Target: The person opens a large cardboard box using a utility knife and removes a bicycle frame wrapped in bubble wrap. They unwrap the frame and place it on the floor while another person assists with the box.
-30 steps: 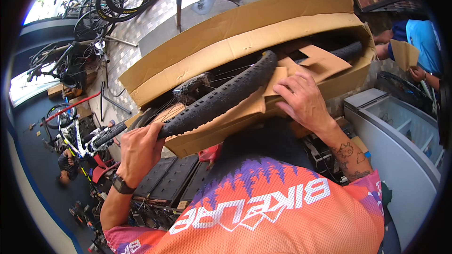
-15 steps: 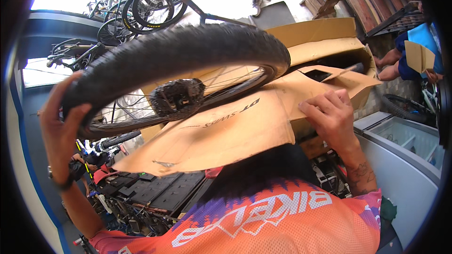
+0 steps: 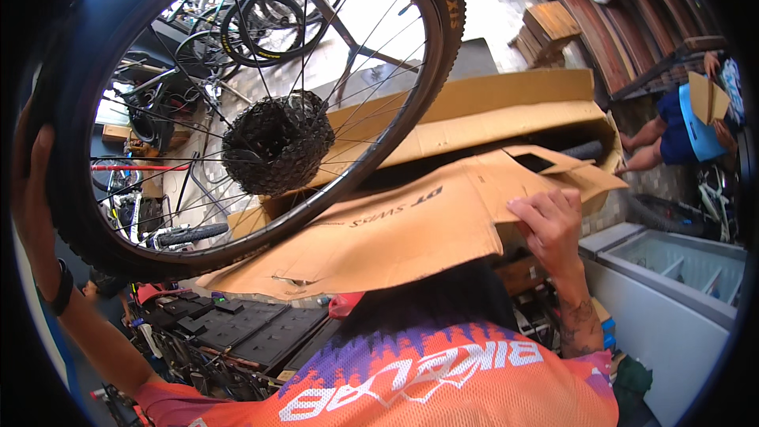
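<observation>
My left hand [image 3: 33, 182] grips the left side of a bicycle wheel [image 3: 447, 39] by its black knobby tyre; part of the hand is hidden behind the tyre. The wheel is raised and tilted, its cassette [image 3: 277, 142] facing me and its thin spokes showing the room behind. Below it lies a long, open brown cardboard box [image 3: 506, 99]. With fingers bent over its edge, my right hand [image 3: 549, 225] holds the box's near flap [image 3: 395, 233]. The wheel's lower edge overlaps the flap's left part in view; whether they touch I cannot tell. Dark things inside the box are mostly hidden.
Several bicycles [image 3: 265, 20] stand at the far left. A wooden block [image 3: 549, 24] sits near wooden steps [image 3: 589, 32]. At right, a person in blue shorts [image 3: 668, 126] holds a cardboard piece. A white chest freezer [image 3: 656, 308] stands close on my right.
The wheel has swung up and turned its cassette face more toward me, my left hand moving left with it. My right hand keeps the flap, slightly lower now.
</observation>
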The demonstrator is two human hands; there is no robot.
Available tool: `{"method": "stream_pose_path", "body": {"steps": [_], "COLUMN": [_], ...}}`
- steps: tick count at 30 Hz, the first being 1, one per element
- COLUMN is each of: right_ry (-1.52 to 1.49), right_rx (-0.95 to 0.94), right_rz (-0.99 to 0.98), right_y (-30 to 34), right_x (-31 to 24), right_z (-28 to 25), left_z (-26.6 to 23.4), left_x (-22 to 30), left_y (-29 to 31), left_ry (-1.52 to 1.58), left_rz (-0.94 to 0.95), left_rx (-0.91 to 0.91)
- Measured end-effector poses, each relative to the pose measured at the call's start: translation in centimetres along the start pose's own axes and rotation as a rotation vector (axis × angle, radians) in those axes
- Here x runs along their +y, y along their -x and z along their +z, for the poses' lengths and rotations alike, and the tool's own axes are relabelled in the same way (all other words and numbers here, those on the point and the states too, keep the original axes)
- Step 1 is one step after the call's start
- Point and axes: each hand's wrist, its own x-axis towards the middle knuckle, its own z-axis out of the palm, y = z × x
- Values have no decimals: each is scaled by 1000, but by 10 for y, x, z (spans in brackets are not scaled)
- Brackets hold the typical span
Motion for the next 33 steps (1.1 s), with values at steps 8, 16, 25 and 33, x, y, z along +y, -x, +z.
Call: {"method": "stream_pose_path", "body": {"steps": [8,16,25,33], "right_ry": [8,23,-19,55], "right_rx": [12,-48,-198,-229], "right_rz": [-25,-118,-179,-177], "right_y": [-20,-67,-96,-97], "right_x": [-23,-30,-22,-65], "right_z": [-31,-63,-75,-57], "left_z": [-32,-107,-168,-215], "left_x": [-44,-92,-136,-173], "left_y": [53,132,220,265], "left_ry": [6,-25,-382,-514], "left_rz": [-260,-497,-710,-961], "left_rx": [113,176,352,539]}}
